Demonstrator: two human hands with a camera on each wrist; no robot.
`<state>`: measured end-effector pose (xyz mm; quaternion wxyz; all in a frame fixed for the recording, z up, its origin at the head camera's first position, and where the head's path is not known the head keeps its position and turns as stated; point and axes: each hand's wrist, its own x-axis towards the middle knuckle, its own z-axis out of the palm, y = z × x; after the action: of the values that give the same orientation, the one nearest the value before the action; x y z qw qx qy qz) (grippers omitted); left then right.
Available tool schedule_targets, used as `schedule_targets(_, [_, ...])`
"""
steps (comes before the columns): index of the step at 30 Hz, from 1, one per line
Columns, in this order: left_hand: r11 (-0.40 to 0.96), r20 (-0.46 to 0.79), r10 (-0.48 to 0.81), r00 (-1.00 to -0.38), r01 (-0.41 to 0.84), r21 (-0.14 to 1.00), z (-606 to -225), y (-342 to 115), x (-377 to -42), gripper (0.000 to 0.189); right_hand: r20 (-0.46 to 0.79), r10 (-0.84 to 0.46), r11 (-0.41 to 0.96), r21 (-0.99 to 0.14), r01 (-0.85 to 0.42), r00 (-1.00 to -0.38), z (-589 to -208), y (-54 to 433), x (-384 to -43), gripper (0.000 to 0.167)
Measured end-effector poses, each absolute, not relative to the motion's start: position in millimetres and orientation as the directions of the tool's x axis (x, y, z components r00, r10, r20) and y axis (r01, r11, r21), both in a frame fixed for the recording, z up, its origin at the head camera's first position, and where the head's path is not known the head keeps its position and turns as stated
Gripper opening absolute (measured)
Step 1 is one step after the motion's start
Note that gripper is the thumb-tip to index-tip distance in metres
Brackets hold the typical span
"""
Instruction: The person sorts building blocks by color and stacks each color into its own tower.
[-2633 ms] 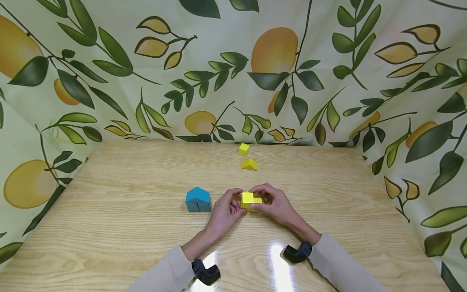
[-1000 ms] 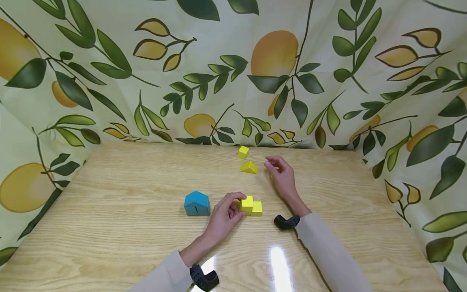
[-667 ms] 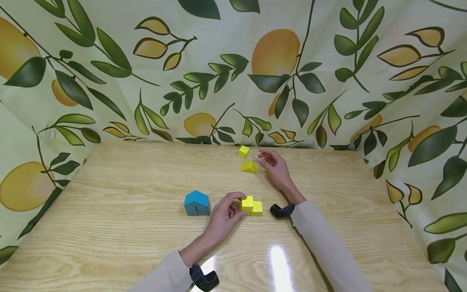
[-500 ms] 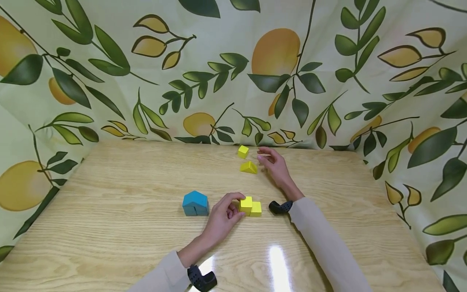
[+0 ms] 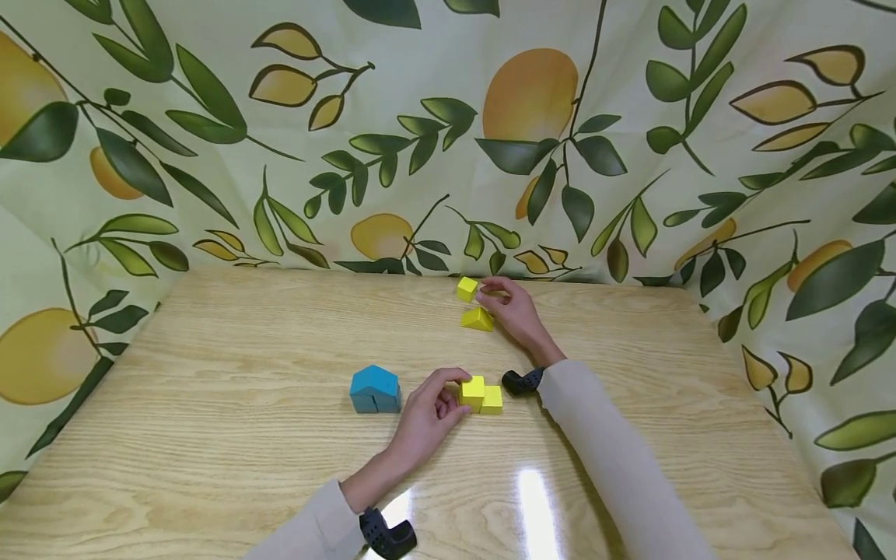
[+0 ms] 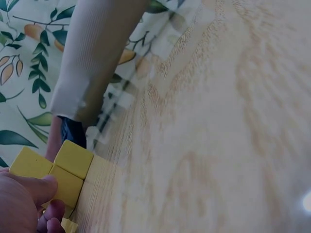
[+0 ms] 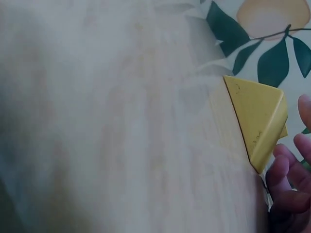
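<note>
My left hand (image 5: 425, 414) pinches the left side of a small stack of yellow cubes (image 5: 472, 393), index finger at the far side and thumb at the near side. A lower yellow cube (image 5: 492, 399) sits against the stack's right. In the left wrist view the thumb (image 6: 44, 189) presses on the yellow faces. Farther back, my right hand (image 5: 516, 313) reaches with loosely bent fingers, its fingertips right at a lone yellow cube (image 5: 467, 289). Just in front of that cube lies a yellow triangular block (image 5: 477, 319), large in the right wrist view beside the fingers (image 7: 286, 167).
To the left of the stack stands a blue house-shaped group of blocks (image 5: 375, 389) with a peaked top. The wooden table (image 5: 266, 459) ends at the back and sides against a leaf-and-fruit patterned cloth (image 5: 420, 62).
My right hand has left the yellow stack, moved away to the back of the table, then drifted left to the lone cube. My left hand has stayed at the stack.
</note>
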<state>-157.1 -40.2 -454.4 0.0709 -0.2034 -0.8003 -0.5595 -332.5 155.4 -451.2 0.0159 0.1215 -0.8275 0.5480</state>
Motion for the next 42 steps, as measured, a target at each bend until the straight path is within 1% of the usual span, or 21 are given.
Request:
schedule_targets(6, [0.296, 0.335, 0.246, -0.910, 0.399, 0.867, -453.9, -40.6, -157.5, 0.046, 0.152, -0.153, 0.417, -0.886, -0.203, -0.977, -451.0, 149.8, -335.9, 0.045])
schedule_targets(14, [0.288, 0.336, 0.247, -0.909, 0.400, 0.870, -454.6, -40.2, -157.5, 0.045, 0.106, -0.086, 0.468, -0.874, -0.134, -0.991, -448.0, 142.7, -337.6, 0.048])
schedule_targets(25, [0.274, 0.346, 0.252, -0.904, 0.410, 0.870, -455.1, -40.5, -158.0, 0.047, 0.113, -0.073, 0.506, -0.852, -0.134, -0.991, -447.6, 137.7, -344.3, 0.042])
schedule_targets(31, [0.279, 0.352, 0.259, -0.900, 0.418, 0.865, -454.4, -41.5, -158.0, 0.046, 0.116, -0.064, 0.448, -0.884, -0.133, -0.991, -446.1, 139.7, -342.7, 0.040])
schedule_targets(36, [0.283, 0.347, 0.256, -0.902, 0.413, 0.865, -454.9, -42.0, -158.0, 0.046, 0.142, -0.093, 0.399, -0.902, -0.168, -0.985, -449.8, 145.1, -340.1, 0.042])
schedule_targets(42, [0.278, 0.356, 0.258, -0.898, 0.422, 0.863, -455.9, -40.7, -158.3, 0.046, 0.199, -0.106, 0.309, -0.925, -0.222, -0.974, -454.3, 153.8, -334.2, 0.044])
